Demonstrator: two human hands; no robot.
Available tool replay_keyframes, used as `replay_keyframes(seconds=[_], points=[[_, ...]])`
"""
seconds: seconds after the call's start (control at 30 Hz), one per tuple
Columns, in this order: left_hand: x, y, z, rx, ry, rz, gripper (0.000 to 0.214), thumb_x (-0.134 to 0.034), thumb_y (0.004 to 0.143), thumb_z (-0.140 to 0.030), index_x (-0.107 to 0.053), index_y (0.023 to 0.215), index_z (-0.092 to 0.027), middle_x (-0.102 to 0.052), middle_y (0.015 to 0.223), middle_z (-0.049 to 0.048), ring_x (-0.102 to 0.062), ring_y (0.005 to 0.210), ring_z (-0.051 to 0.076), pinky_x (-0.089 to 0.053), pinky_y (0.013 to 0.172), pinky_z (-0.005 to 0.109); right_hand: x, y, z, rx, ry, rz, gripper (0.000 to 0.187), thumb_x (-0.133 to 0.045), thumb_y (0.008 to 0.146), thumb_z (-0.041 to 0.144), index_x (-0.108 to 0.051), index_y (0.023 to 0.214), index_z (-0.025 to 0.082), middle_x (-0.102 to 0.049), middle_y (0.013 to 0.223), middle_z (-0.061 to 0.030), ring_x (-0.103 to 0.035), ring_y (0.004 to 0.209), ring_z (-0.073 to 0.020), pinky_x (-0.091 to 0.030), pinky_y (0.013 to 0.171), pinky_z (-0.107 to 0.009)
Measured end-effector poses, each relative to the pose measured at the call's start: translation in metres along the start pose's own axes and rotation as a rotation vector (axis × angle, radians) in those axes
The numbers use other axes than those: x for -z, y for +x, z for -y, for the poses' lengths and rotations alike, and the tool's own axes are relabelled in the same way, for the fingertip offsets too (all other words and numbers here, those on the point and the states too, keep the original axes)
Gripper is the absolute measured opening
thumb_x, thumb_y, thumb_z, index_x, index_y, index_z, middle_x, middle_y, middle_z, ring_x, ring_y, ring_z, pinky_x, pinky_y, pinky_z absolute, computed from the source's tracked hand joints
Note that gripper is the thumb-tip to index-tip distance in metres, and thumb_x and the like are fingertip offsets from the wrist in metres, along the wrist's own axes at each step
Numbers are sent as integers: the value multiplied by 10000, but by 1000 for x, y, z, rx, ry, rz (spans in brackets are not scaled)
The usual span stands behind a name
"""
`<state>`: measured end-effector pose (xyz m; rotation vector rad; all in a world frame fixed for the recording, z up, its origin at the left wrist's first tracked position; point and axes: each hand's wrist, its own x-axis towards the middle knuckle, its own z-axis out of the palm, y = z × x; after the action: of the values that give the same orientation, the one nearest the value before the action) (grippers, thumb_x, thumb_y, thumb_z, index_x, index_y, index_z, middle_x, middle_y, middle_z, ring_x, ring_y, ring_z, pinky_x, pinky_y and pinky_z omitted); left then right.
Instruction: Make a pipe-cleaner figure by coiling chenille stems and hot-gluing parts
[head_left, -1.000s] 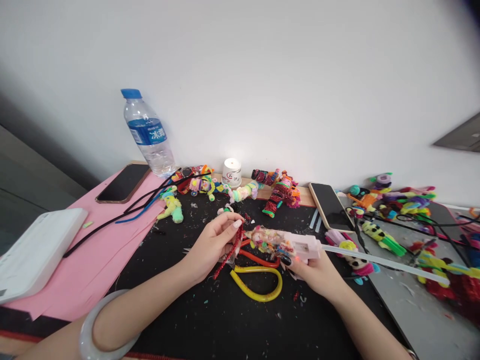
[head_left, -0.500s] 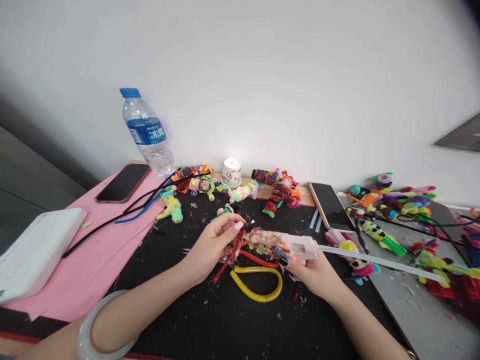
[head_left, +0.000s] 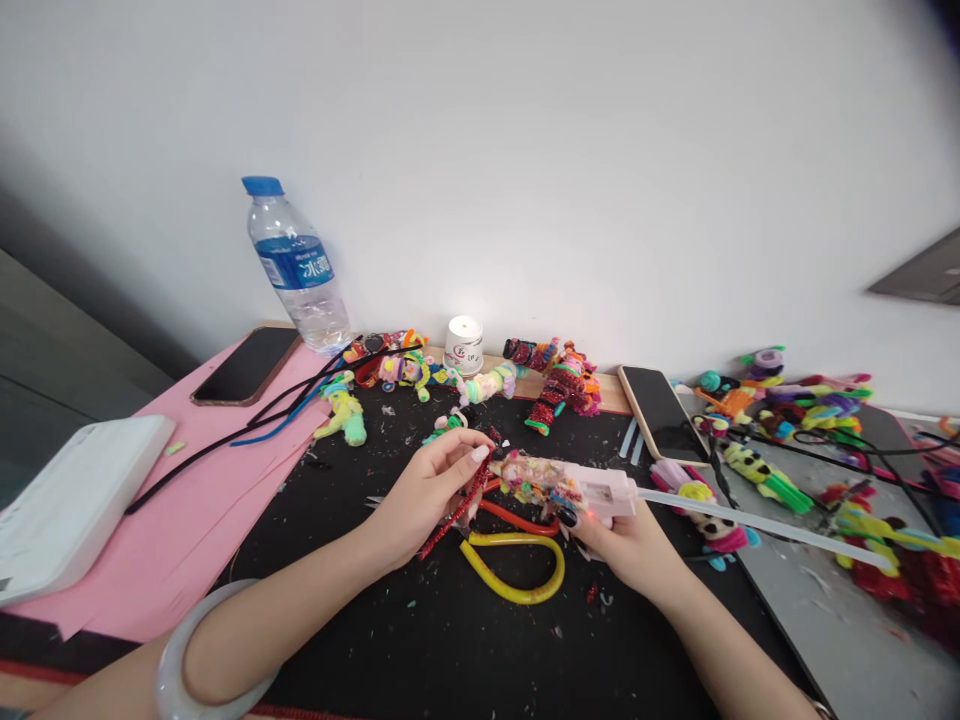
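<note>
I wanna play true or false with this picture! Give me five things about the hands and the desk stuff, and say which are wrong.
1. The right hand holds a glue gun. True.
2. The left hand holds a blue strip. False: the left hand holds a red strip.
3. Scissors lie on the black mat. True.
4. Both scissor handles are green. False: one is yellow, the other orange-red.
5. The bottle has a blue cap. True.
</note>
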<state>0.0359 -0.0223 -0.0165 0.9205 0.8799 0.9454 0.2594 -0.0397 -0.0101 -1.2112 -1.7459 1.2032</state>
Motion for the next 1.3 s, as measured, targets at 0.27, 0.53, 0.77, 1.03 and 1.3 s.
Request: replay_keyframes(seconds=[0.27, 0.53, 0.77, 1.03, 1.3], points=[[-1, 0, -1, -3, 2, 8, 222, -565, 857, -383, -551, 966, -190, -477, 520, -71, -434, 407, 50, -348, 399, 144, 1, 1, -1, 33, -67, 13, 275, -571, 831, 353, -700, 948, 140, -631, 693, -57, -505, 519, -130, -425, 431, -223], [-1, -1, -1, -5, -15, 3, 221, -588, 843, -373, -568, 953, -182, -472, 543, -75, -418, 422, 41, -359, 416, 148, 1, 1, -3, 23, -111, -25, 225, -556, 815, 301, -697, 887, 140, -630, 693, -50, -517, 550, -137, -440, 440, -218], [-1, 0, -2, -7, 5, 11, 227, -587, 841, -382, -571, 958, -187, -469, 531, -76, -419, 419, 47, -373, 432, 163, 1, 2, -1, 36, -117, -22, 252, -551, 815, 313, -697, 913, 132, -663, 750, -65, -563, 606, -158, -481, 507, -243], [-1, -1, -2, 7, 21, 0, 252, -590, 836, -391, -575, 971, -179, -478, 530, -71, -416, 423, 49, -370, 437, 168, 2, 2, -2, 14, -152, -20, 250, -541, 821, 310, -697, 882, 124, -640, 691, -53, -514, 535, -136, -443, 450, -228], [-2, 1, -3, 22, 31, -15, 286, -608, 819, -399, -601, 984, -165, -499, 553, -60, -414, 439, 50, -373, 440, 171, 3, 1, -3, 17, -195, -18, 232, -523, 813, 276, -651, 693, 125, -504, 543, 4, -419, 457, -98, -406, 421, -213]])
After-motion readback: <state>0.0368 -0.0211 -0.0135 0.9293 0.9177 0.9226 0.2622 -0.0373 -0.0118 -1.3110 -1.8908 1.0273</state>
